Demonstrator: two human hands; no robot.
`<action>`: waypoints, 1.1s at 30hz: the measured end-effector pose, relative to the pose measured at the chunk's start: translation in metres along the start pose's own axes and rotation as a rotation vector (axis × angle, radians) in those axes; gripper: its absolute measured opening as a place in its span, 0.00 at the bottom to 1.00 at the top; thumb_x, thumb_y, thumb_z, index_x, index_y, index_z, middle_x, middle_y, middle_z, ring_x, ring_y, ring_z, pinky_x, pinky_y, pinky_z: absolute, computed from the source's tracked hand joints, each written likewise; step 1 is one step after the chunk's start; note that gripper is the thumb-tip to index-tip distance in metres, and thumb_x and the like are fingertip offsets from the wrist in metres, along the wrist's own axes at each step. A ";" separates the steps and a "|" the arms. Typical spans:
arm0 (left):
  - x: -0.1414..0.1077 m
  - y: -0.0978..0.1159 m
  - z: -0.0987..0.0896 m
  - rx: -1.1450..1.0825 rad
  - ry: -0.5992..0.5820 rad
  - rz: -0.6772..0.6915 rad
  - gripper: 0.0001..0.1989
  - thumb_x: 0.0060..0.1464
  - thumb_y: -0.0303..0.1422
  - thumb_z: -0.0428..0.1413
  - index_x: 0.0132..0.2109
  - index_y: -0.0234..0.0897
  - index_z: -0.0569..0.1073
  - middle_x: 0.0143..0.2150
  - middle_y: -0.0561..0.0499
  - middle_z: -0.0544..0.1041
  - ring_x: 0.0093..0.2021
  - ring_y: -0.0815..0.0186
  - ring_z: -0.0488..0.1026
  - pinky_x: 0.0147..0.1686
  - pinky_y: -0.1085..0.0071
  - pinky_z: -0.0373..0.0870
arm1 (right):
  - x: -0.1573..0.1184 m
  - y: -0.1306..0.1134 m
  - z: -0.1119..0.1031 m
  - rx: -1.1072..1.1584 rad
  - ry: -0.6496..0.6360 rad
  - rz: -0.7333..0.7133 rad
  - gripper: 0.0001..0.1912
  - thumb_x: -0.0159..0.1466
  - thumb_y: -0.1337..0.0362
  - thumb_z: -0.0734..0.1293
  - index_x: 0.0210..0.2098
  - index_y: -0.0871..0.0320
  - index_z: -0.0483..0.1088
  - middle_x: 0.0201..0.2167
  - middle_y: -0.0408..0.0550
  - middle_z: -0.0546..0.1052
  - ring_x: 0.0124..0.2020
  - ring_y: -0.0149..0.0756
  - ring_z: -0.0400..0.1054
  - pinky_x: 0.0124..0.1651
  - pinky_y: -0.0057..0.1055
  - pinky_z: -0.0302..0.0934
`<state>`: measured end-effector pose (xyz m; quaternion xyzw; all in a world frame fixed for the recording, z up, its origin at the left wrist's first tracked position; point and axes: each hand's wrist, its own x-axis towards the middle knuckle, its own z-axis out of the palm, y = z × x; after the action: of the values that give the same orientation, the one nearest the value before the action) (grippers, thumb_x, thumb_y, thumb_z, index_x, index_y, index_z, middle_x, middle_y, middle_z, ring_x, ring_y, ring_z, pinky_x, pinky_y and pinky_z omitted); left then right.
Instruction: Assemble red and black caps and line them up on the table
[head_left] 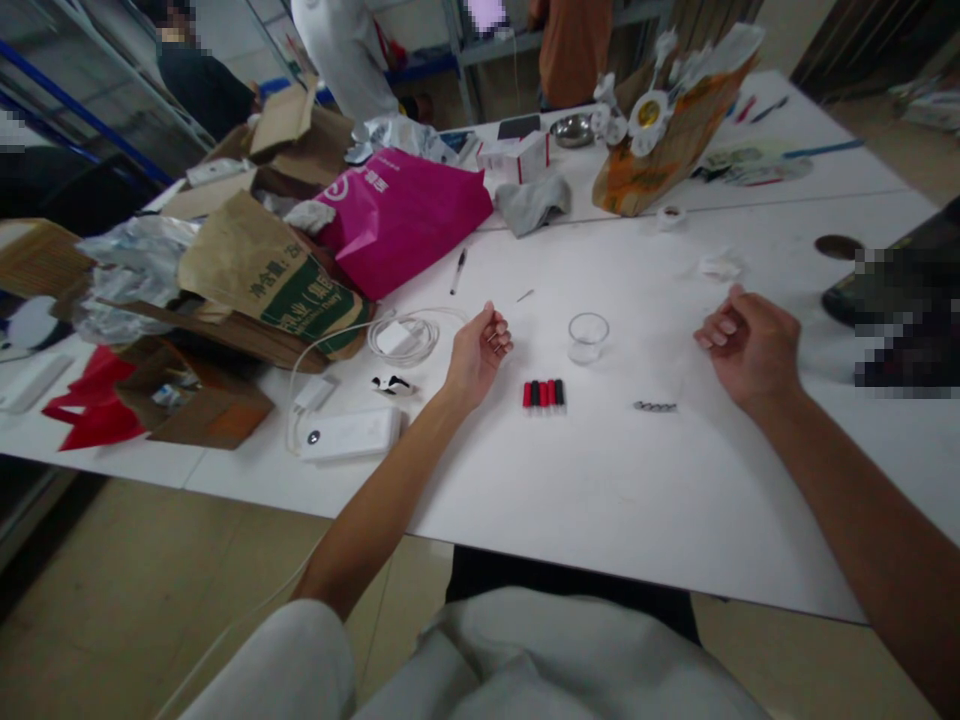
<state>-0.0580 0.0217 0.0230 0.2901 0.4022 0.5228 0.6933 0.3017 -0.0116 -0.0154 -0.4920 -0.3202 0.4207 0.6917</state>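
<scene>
My left hand rests on the white table, palm turned inward, its fingers loosely curled with nothing visible in them. My right hand lies farther right, fingers also curled in, and I see nothing held. Between the hands stands a small clear cup. Nearer to me is a row of several small red and black tubes with clear ends, lying side by side. To their right lies a short dark twisted piece. A tiny thin item is beyond my left hand. Neither hand touches these things.
At left are a white power bank, a coiled white cable, a cardboard box and a brown paper bag. Behind lie a pen, a magenta bag and a grey cloth. Other people stand beyond the table.
</scene>
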 end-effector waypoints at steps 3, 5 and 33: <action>0.002 -0.003 -0.002 0.003 -0.024 0.002 0.18 0.68 0.44 0.68 0.37 0.39 0.73 0.29 0.56 0.71 0.27 0.73 0.67 0.31 0.74 0.68 | 0.001 0.000 0.000 0.012 0.008 0.008 0.27 0.58 0.51 0.85 0.24 0.51 0.64 0.19 0.35 0.57 0.23 0.29 0.49 0.29 0.36 0.50; 0.003 -0.006 -0.004 0.040 -0.040 0.002 0.19 0.68 0.47 0.69 0.37 0.39 0.74 0.29 0.56 0.71 0.27 0.72 0.67 0.31 0.74 0.68 | 0.001 0.000 0.000 0.019 0.012 0.019 0.26 0.59 0.52 0.84 0.24 0.51 0.65 0.19 0.34 0.56 0.23 0.29 0.49 0.29 0.36 0.50; -0.015 -0.014 -0.005 1.312 -0.488 0.490 0.32 0.82 0.52 0.42 0.41 0.38 0.81 0.40 0.45 0.81 0.43 0.58 0.75 0.52 0.57 0.69 | -0.007 -0.009 0.003 0.109 -0.042 0.032 0.25 0.58 0.56 0.86 0.23 0.55 0.68 0.19 0.36 0.60 0.21 0.25 0.55 0.25 0.27 0.58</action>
<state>-0.0572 0.0035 0.0132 0.8343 0.3901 0.2352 0.3107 0.2979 -0.0184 -0.0062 -0.4498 -0.3033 0.4585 0.7039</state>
